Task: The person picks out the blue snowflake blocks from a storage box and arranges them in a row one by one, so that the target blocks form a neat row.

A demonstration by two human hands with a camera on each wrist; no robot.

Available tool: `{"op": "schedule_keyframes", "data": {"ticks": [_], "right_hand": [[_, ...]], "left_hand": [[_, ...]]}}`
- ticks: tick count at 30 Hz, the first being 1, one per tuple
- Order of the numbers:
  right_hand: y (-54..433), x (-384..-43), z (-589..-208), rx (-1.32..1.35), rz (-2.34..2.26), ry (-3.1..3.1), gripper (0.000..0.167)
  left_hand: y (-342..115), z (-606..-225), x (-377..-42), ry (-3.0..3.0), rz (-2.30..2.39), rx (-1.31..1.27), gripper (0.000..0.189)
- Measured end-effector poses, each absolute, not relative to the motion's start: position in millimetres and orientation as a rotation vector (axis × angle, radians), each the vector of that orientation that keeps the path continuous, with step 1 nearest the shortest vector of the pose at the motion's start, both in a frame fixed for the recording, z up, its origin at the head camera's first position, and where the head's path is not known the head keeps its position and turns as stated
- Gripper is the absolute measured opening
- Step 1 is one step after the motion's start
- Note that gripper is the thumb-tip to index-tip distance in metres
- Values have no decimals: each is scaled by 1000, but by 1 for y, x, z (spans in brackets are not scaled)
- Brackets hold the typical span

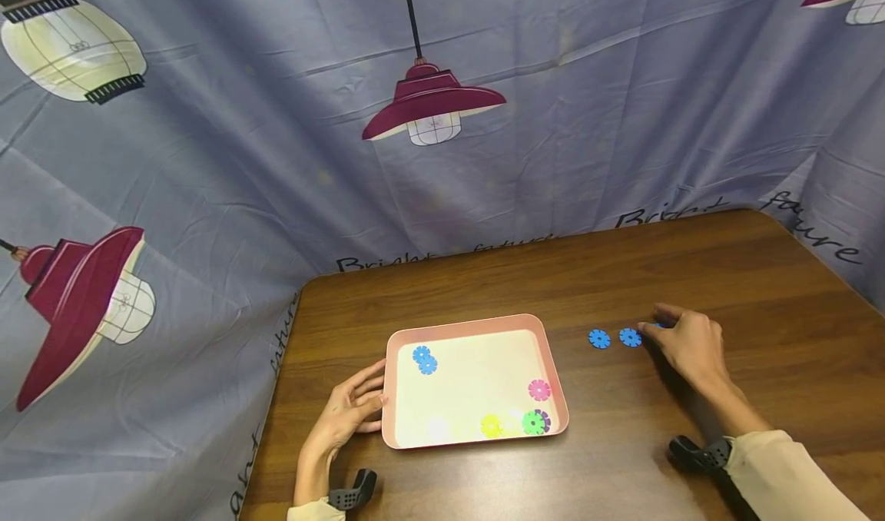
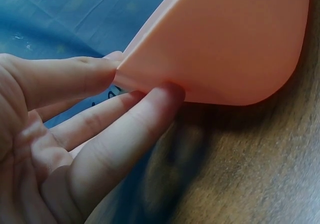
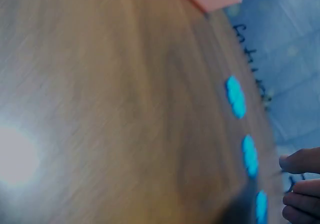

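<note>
My left hand (image 1: 346,409) touches the left side of a pink tray (image 1: 389,398), its fingertips at the rim and outer wall (image 2: 225,49). To the tray's right, blue notched plastic discs (image 1: 599,339) lie in a row on the table. Over the row's right end, my right hand (image 1: 691,344) has its thumb and forefinger apart, partly covering the third blue disc (image 1: 659,325). In the right wrist view this disc (image 3: 261,206) lies beside the shadow, and the fingers (image 3: 302,204) show nothing between them.
Inside the tray lie two overlapping blue discs (image 1: 425,360), a pink disc (image 1: 539,389), a yellow disc (image 1: 492,426) and a green disc (image 1: 534,423) over a purple one (image 1: 546,419). A printed curtain (image 1: 553,160) hangs behind the wooden table (image 1: 484,482).
</note>
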State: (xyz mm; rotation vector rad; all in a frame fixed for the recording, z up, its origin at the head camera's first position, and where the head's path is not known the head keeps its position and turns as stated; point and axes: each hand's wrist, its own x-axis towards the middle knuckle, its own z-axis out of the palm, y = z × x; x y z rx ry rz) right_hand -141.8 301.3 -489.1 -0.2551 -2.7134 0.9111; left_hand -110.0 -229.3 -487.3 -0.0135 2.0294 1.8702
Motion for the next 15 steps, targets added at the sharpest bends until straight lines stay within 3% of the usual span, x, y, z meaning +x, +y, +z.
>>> {"op": "schedule_keyframes", "data": {"ticks": [15], "right_hand": [[244,-167,-467,-128,990,-2680,47]], "left_hand": [[-229,-488,-111,2034,1857,-17,64]]}}
